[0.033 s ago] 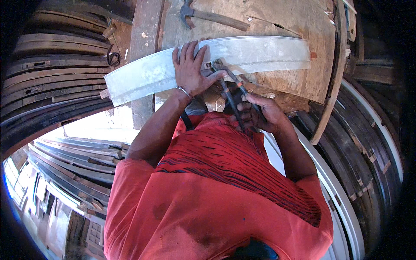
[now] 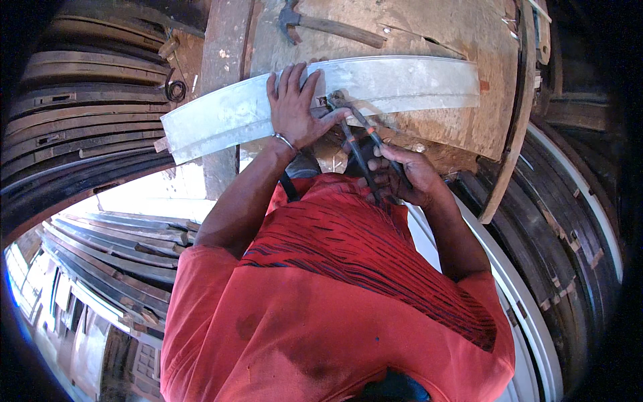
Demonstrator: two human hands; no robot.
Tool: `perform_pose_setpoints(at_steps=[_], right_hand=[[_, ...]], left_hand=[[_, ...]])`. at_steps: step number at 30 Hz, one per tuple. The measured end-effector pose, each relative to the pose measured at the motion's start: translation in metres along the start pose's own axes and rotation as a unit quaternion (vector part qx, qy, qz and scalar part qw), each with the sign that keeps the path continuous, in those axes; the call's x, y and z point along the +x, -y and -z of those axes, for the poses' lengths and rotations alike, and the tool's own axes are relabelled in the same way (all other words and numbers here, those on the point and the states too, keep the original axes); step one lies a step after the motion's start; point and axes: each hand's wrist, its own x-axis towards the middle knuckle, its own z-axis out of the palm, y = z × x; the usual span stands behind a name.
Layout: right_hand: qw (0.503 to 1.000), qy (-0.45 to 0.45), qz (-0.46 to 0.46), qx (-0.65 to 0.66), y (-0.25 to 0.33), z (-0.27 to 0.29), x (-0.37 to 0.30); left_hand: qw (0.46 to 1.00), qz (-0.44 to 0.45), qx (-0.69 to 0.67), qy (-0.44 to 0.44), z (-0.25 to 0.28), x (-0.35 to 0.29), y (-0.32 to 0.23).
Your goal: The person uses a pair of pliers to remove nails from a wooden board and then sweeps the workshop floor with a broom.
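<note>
A curved, pale grey-white panel lies across the wooden bench top, bowing away from me. My left hand rests flat on it, fingers spread toward the far edge and the thumb pointing right, close to the tool. With my right hand I grip the two long dark handles of a pair of pincers, which carry orange bands. Their handles stand apart in a narrow V. The jaws meet the panel near its middle, at a small dark spot; what they hold there is too small to make out.
A claw hammer with a wooden handle lies beyond the panel on the bench. Dark curved wooden pieces are stacked at the left, with more at the right. A wooden batten runs along the bench's right side.
</note>
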Motion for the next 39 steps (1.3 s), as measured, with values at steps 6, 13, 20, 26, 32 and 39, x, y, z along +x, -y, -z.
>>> perform_pose_setpoints(at_steps=[6, 13, 20, 26, 32, 39], right_hand=[[0.999, -0.044, -0.003, 0.012, -0.004, -0.014, -0.001], [0.999, -0.04, 0.026, 0.024, -0.008, -0.011, 0.0], [0.955, -0.151, 0.1, -0.235, 0.012, 0.0, -0.023], [0.879, -0.142, 0.341, -0.302, 0.038, -0.057, -0.057], [0.713, -0.208, 0.541, -0.394, 0.041, -0.061, 0.011], [0.759, -0.033, 0.617, -0.207, 0.029, -0.1, 0.044]], left_hand=[[1.0, 0.006, -0.011, 0.004, 0.003, 0.001, 0.001], [1.0, 0.017, -0.015, -0.016, 0.0, 0.001, 0.002], [0.999, 0.026, -0.041, -0.02, 0.004, -0.002, 0.001], [0.999, 0.026, -0.03, 0.001, 0.003, -0.005, 0.0], [1.0, -0.012, -0.004, 0.01, 0.006, -0.008, 0.004], [0.997, -0.066, -0.029, 0.0, 0.006, -0.015, 0.015]])
